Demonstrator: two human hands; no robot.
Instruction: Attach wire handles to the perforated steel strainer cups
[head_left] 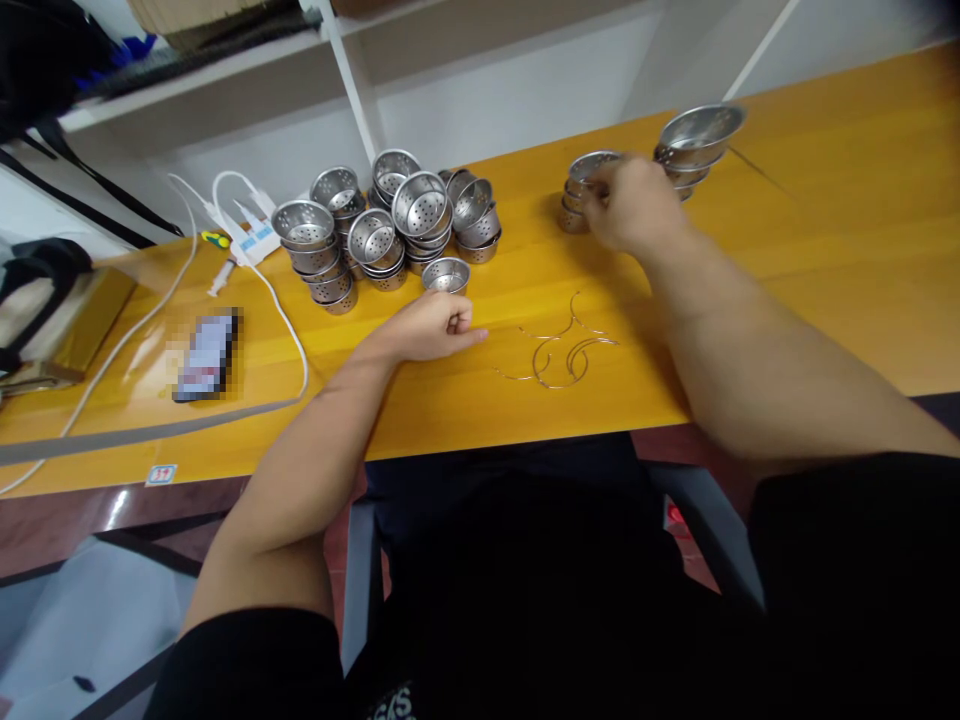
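Note:
On the right side of the desk my right hand [634, 205] is closed at the rim of a perforated metal cup [589, 165], the top one of a short stack. The hand hides part of that stack. My left hand [433, 327] lies on the desk with its fingers curled in and nothing visible in them. Just behind it is a single small perforated cup [446, 275]. Between and in front of my hands lie several thin curved metal wires [559, 383]. Another cup stack [697, 135] stands to the right of my right hand, slightly blurred.
Several stacks of perforated cups [304, 228] crowd the desk's back left. Further left are a phone-like, pixelated object [208, 355], a white power strip [255, 238] with cables and a cardboard box [97, 320]. White shelving [352, 80] rises behind the yellow desk [840, 200].

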